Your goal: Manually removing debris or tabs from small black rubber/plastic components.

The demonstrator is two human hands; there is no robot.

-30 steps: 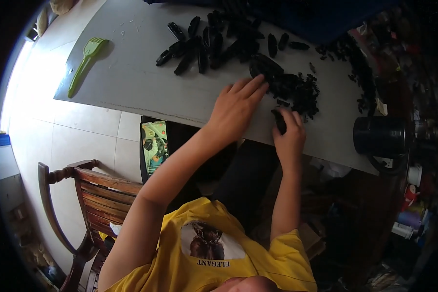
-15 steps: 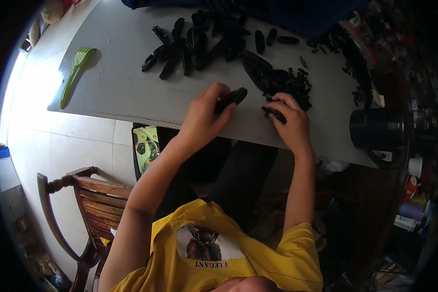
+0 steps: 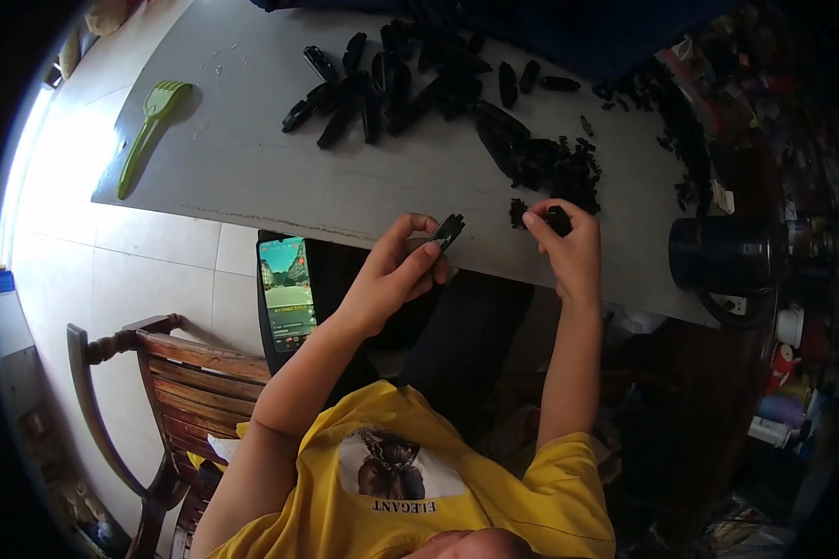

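Observation:
My left hand (image 3: 396,275) holds a long black plastic part (image 3: 448,231) by its end, just off the near edge of the grey table (image 3: 252,177). My right hand (image 3: 564,247) pinches a small black piece (image 3: 557,220) at the table's near edge. Just beyond my right hand lies a heap of small black pieces (image 3: 559,168). Farther back, several long black parts (image 3: 391,84) lie spread in a loose pile.
A green plastic scoop (image 3: 149,126) lies at the table's left end. A phone (image 3: 287,289) with a lit screen rests below the table edge. A black round container (image 3: 718,253) stands at the right. A wooden chair (image 3: 172,391) is at my left.
My left hand picked a long black part from the pile and drew it back to the near edge. My right hand lifted a small piece off the table.

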